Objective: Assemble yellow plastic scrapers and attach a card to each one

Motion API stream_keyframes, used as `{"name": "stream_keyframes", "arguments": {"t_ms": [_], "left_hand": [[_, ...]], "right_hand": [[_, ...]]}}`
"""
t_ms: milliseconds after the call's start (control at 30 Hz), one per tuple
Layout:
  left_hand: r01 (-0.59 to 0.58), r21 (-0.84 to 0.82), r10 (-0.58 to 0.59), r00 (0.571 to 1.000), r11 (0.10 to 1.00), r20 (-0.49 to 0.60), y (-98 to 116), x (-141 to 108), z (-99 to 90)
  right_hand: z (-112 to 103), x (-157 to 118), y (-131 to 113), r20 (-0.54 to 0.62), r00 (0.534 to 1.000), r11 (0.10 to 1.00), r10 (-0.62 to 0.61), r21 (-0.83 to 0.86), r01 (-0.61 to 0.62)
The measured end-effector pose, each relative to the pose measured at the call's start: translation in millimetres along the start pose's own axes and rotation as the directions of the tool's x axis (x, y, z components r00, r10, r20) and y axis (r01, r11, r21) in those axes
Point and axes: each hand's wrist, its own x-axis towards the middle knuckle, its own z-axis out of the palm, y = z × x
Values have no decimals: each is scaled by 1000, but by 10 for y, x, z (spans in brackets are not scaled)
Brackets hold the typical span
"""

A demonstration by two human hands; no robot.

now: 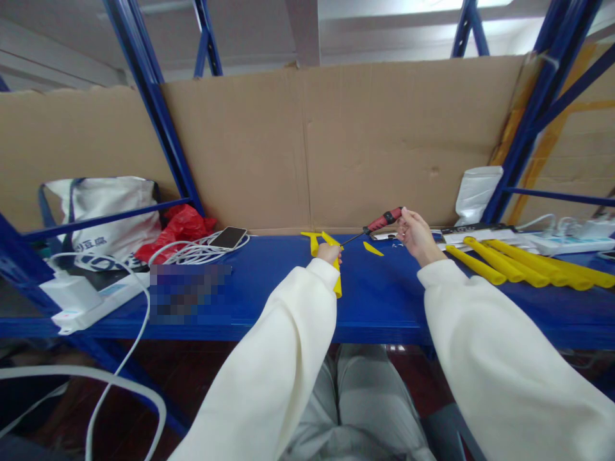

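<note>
My left hand (pixel 329 253) is closed around a yellow plastic part (pixel 338 285), whose forked upper end sticks out above the fingers. In my right hand (pixel 415 234) the fingertips pinch the handle end of a red-and-black screwdriver (pixel 383 221). Its shaft slants down to the left, and the tip meets the yellow part near my left fingers; the exact contact is hidden. A small flat yellow piece (pixel 373 249) lies on the blue table (pixel 379 294) between my hands.
Several long yellow tubes (pixel 523 262) lie at the right. Behind them are a power strip (pixel 567 242) and a white pouch (pixel 478 192). On the left are a phone (pixel 229 238), coiled white cable (pixel 192 253), a red bag (pixel 180 227), a tote bag (pixel 115 214) and a charger (pixel 72 294).
</note>
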Motion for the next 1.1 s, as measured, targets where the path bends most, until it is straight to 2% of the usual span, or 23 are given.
{"name": "stream_keyframes", "arguments": {"t_ms": [300,533,767,967,1100], "left_hand": [[-12,12,12,1000,1000,-6,18,-42,5],[-8,20,8,1000,1000,-10,28,-55,1],[-8,31,8,1000,999,-8,19,-40,1],[-13,44,13,1000,999,1,12,-29,4],[-15,46,15,1000,999,1,9,-18,3]], "right_hand": [[10,11,23,-27,1000,1000,13,-9,-13],[37,-28,-32,58,998,1000,9,-10,-9],[50,-45,-34,24,999,1000,22,10,-23],[26,-2,3,-53,998,998,41,48,-38],[-1,27,36,-37,997,998,64,31,-63]]}}
